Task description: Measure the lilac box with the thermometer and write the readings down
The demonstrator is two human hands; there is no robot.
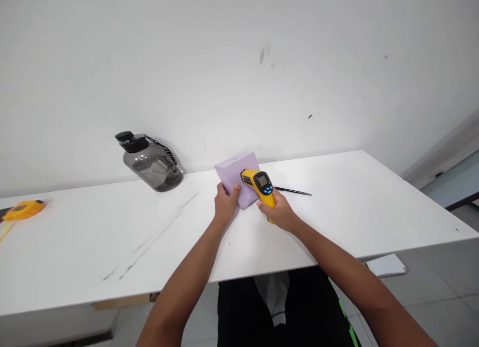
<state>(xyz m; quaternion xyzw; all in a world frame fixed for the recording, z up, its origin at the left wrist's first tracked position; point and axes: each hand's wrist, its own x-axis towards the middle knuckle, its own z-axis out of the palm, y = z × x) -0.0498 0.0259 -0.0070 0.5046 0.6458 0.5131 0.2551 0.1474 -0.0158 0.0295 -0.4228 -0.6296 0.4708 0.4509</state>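
Note:
My left hand grips the lower left edge of a lilac paper packet or box, thumb on its front face. The packet is tilted above the white table. A yellow and black infrared thermometer gun is in my right hand, fingers wrapped around its handle. Its nose points at the packet's front, very near it; I cannot tell if they touch. The small screen and blue buttons face me. Just behind my right hand lies a thin black pen, partly hidden.
A grey see-through water bottle with a black cap stands near the wall, left of the packet. At the far left lies a yellow tape measure. The white wall bounds the table's back. A white pad shows below the front edge.

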